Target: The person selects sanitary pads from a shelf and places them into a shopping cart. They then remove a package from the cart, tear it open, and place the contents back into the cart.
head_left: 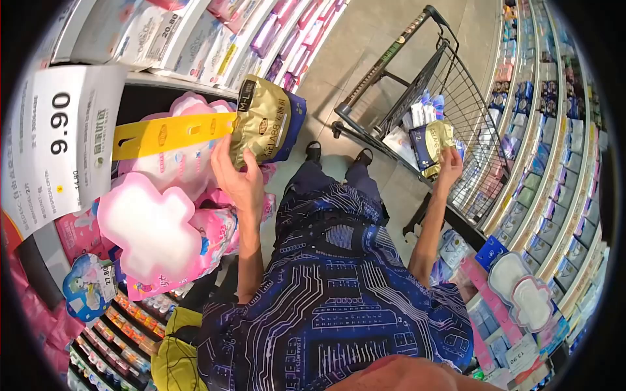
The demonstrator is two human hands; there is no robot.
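On the left, my left hand [239, 176] has its thumb against the lower edge of a gold-and-blue package [264, 120] marked M-L. Its fingers close beside the end of a yellow hanging strip [173, 135], which meets the package's edge. My right hand [448, 168] pinches the corner of a second gold-and-navy package [430, 146], held over the shopping cart [479, 130]. Part of the fingertips of both hands is hidden.
A price sign [62, 143] reading 9.90 and pink-edged cloud-shaped displays [153, 228] stand close on the left. Stocked shelves [554, 169] line the right. The cart holds several packs. A yellow-green bag [176, 352] is at my left side.
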